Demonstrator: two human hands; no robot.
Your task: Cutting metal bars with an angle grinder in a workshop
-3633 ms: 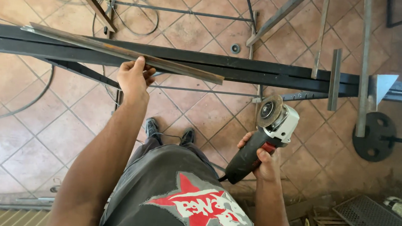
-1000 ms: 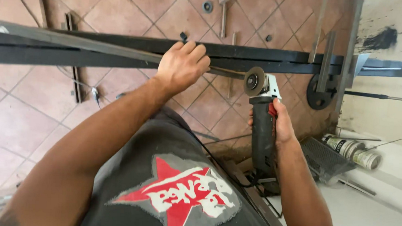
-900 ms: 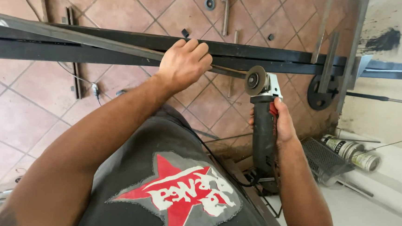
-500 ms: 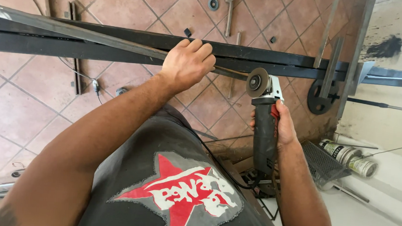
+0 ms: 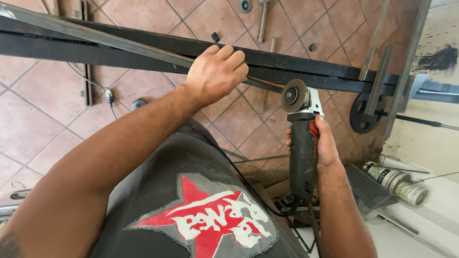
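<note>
A rusty flat steel bar (image 5: 113, 37) lies slantwise along the top of a dark steel beam (image 5: 307, 70) that spans the view above the tiled floor (image 5: 22, 127). The left hand (image 5: 214, 72) clamps down over the bar near the middle of the beam, fingers curled over its far edge. Just beside that hand, the bar's free end meets the disc of an angle grinder (image 5: 302, 133). The right hand (image 5: 319, 142) is wrapped tight round the grinder's dark body, disc end pointing toward the beam. A black cable (image 5: 247, 183) trails from the grinder's rear across the dark shirt. Two spray cans (image 5: 396, 181) lie near the wall on the right, beside a mesh panel (image 5: 366, 188).
</note>
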